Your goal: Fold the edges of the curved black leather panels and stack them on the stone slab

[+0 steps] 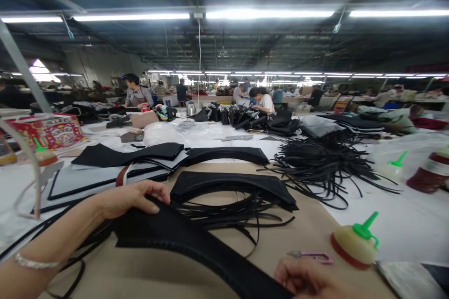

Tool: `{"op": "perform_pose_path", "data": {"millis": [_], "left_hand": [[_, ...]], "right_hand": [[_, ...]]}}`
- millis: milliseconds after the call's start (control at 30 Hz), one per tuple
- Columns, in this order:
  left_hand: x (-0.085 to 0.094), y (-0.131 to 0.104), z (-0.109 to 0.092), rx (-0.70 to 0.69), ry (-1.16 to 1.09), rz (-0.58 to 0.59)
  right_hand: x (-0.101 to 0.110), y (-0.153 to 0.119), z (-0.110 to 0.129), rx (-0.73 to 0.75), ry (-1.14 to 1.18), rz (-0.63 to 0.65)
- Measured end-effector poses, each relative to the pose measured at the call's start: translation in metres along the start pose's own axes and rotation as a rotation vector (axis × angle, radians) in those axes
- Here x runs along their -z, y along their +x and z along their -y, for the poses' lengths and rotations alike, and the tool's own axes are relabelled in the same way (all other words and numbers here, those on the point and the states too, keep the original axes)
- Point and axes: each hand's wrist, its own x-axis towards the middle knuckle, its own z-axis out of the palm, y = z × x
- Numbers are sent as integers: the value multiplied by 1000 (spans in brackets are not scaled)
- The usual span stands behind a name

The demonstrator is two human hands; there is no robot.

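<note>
A curved black panel (189, 236), like leather or fabric, slants across the near table between my hands. My left hand (135, 198) grips its upper left end, thumb on top and fingers behind the edge. At the lower right, my right hand (305, 278) has its fingers closed at the other end; the frame's bottom cuts off part of it. Just beyond lies a stack of similar curved black panels (228, 182), with loose black strips (231, 217) in front of it. Pink-handled thread snips (312, 256) rest near my right hand.
A glue bottle (356, 240) with a green nozzle stands at right, near a large black strip bundle (322, 163). Grey and black panels (105, 177) are piled at left behind a bent pale metal tube (33, 168). Co-workers sit at tables farther back.
</note>
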Motion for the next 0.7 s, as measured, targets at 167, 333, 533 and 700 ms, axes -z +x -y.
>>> {"op": "perform_pose_path", "data": {"millis": [167,333,533,700], "left_hand": [[26,63,-2,12,-72,-175],[31,124,5,-39,-30,-346],[31,171,22,-115,207,-483],[32,175,35,-115,500,-566]], "right_hand": [[90,72,8,81,-275,-212],[156,148,3,65,-517,-295],[172,197,-18,-4,-756,-263],[158,204,-26,39,-845,-314]]}}
